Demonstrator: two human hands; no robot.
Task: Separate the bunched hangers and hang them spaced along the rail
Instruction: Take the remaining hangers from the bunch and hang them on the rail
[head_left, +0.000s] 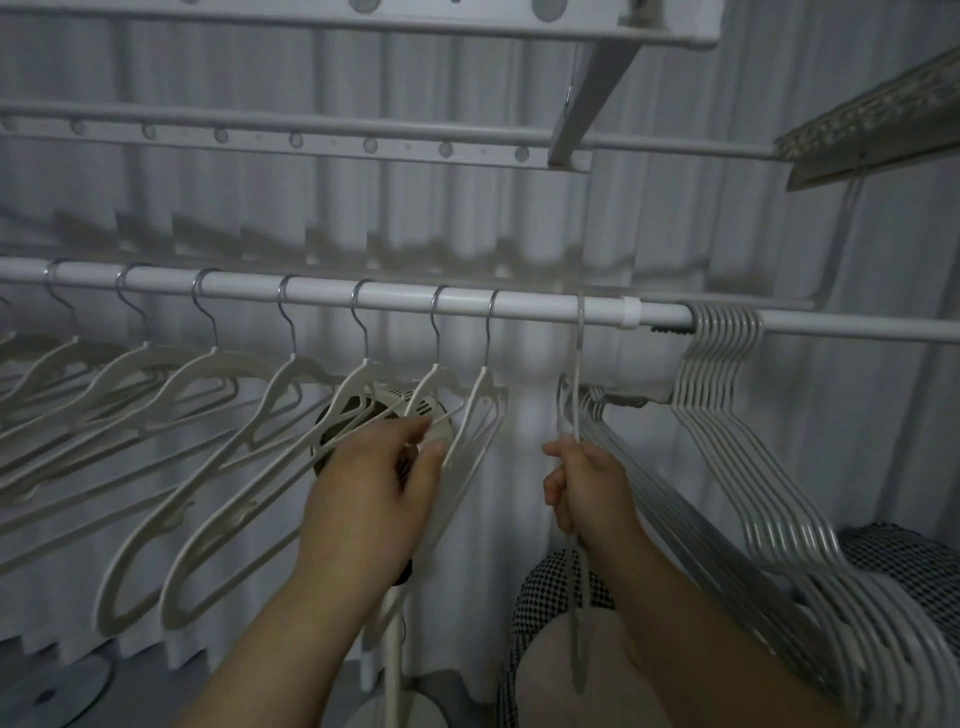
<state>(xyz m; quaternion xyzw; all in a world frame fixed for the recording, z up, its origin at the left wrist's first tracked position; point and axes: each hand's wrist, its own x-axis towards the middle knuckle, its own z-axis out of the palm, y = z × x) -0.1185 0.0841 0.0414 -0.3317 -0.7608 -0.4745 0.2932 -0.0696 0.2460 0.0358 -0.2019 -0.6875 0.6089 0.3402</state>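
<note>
A white rail runs across the view. Several white plastic hangers with metal hooks hang spaced along its left and middle part. A bunch of thin grey hangers sits packed together on the rail at the right. One thin hanger hangs alone on the rail between the two groups. My right hand grips this lone hanger below its neck. My left hand pinches the arm of the rightmost white hanger, thumb and fingers on either side.
A second rail with round holes and a shelf bracket hang above. A white curtain forms the backdrop. A standing fan sits behind the hangers. Houndstooth fabric and a mesh cover lie at lower right.
</note>
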